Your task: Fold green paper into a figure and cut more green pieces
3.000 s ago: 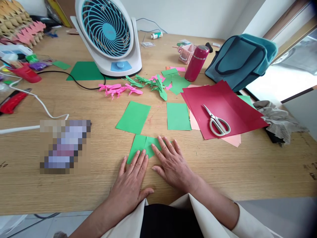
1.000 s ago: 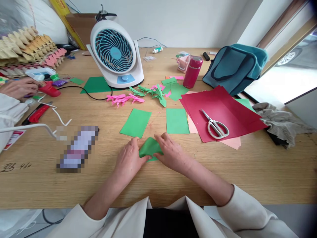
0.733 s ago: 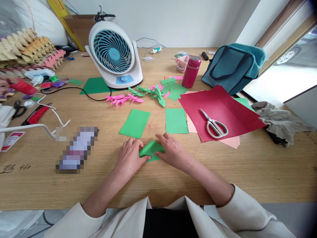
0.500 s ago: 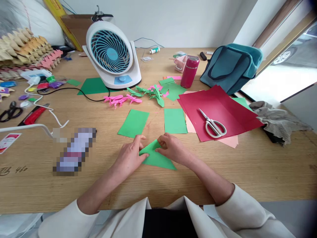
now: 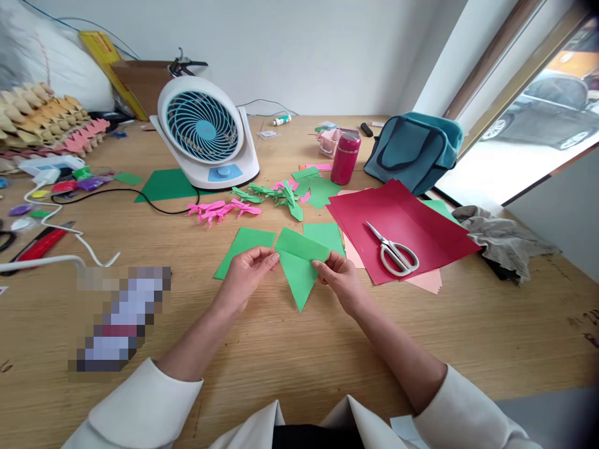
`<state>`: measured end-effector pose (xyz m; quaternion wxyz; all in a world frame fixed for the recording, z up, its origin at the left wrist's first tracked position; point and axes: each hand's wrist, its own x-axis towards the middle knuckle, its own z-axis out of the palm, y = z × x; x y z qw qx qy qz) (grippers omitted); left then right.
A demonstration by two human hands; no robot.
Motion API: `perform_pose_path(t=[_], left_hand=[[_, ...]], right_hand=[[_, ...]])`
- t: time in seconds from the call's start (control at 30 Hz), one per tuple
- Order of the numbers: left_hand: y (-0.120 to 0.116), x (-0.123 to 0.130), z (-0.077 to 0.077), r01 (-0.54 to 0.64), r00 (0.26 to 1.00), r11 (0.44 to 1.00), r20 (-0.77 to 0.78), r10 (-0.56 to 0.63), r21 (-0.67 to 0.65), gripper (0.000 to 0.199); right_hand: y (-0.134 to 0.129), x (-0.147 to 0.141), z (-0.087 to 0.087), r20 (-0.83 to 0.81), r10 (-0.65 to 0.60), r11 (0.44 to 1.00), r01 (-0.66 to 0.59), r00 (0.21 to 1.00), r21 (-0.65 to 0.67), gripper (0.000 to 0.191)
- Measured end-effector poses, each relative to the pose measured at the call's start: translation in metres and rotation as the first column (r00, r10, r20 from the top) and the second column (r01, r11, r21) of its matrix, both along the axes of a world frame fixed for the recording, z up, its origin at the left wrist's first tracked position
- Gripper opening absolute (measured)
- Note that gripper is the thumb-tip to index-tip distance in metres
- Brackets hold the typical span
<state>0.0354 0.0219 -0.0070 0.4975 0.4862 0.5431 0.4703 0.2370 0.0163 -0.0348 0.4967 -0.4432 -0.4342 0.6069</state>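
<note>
Two hands, one workpiece: a folded green sheet [image 5: 299, 265], held between them over the table [image 5: 290, 355], with a band across its far edge and one point toward the person. Can't tell if any of it touches the wood. Left hand [image 5: 248, 274]: thumb and forefinger nearly closed, pinching the sheet's left edge. Right hand [image 5: 340, 277]: thumb on the near face, fingers curled, gripping the right corner. Two flat green sheets just beyond: one left [image 5: 238, 246], one right [image 5: 325, 236], the latter partly covered by the workpiece. To the right, red sheets [image 5: 430, 231], at least two stacked, with one pair of scissors [image 5: 397, 255] on top, blades slightly apart. Further back, two clusters of folded figures, one pink [image 5: 210, 211], one mostly green [image 5: 285, 196]; they overlap, so no exact count. Also one fan [image 5: 206, 131] on one dark green sheet [image 5: 161, 185], one red flask [image 5: 345, 159], one teal bag [image 5: 412, 153]. One grey cloth [image 5: 500, 234] far right, one red cutter [image 5: 44, 243] far left.
</note>
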Motion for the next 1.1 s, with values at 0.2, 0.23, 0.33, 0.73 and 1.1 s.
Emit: perform_pose_path(t=[0.2, 0.23, 0.33, 0.73, 1.1], left_hand=[[0.003, 0.002, -0.011, 0.006, 0.999, 0.999, 0.047, -0.008, 0.041, 0.036], [0.002, 0.002, -0.011, 0.008, 0.998, 0.999, 0.064, -0.01, 0.04, 0.035], [-0.001, 0.005, -0.012, -0.009, 0.985, 1.0, 0.171, 0.008, 0.007, 0.033], [-0.01, 0.018, -0.015, -0.108, 0.889, 0.992, 0.442, 0.123, -0.058, 0.033], [-0.017, 0.023, -0.018, 0.105, 0.99, 0.994, 0.101, -0.101, -0.033, 0.034]], right_hand=[[-0.003, -0.003, -0.002, -0.044, -0.011, 1.0, 0.01, 0.999, -0.008, 0.035], [-0.004, -0.004, -0.002, -0.068, 0.0, 1.0, -0.001, 0.998, -0.012, 0.036], [-0.007, -0.009, -0.002, -0.146, 0.047, 0.998, -0.051, 0.988, -0.031, 0.04], [-0.014, -0.016, -0.022, 0.222, 0.233, 0.968, -0.247, 0.947, 0.039, 0.043], [-0.019, -0.022, -0.012, 0.191, 0.146, 0.988, -0.154, 0.971, 0.029, 0.038]])
